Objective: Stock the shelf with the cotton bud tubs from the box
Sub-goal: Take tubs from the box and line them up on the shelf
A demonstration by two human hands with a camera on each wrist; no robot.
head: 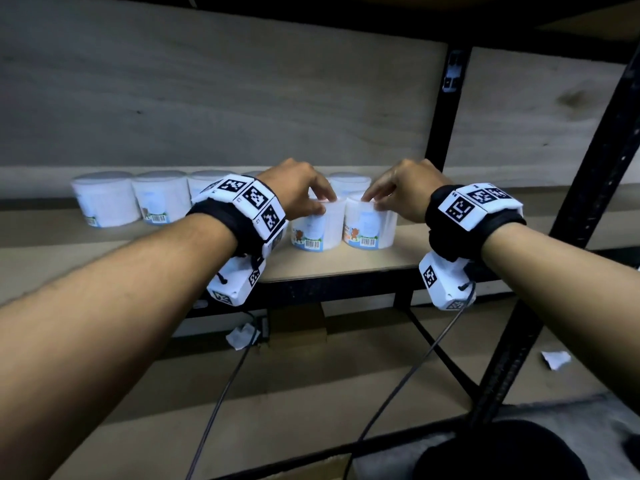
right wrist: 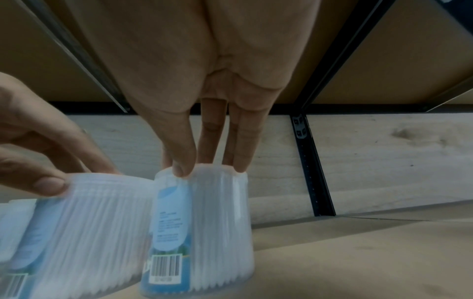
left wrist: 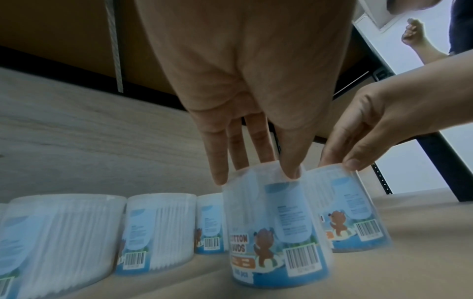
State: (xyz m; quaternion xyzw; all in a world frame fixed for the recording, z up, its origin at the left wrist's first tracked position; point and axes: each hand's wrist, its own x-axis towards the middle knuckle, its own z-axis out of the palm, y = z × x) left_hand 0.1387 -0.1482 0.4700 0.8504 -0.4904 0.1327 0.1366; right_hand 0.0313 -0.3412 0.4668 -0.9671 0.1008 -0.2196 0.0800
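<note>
On the shelf (head: 346,263), the left hand (head: 294,192) pinches the rim of one tub (head: 317,226) with fingertips and thumb, and the right hand (head: 403,190) pinches the tub beside it (head: 370,225) the same way. Both tubs stand near the front edge (touching or nearly so). More tubs (head: 138,202) line the back.

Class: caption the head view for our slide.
Each hand grips a tub by its lid on the shelf.
</note>
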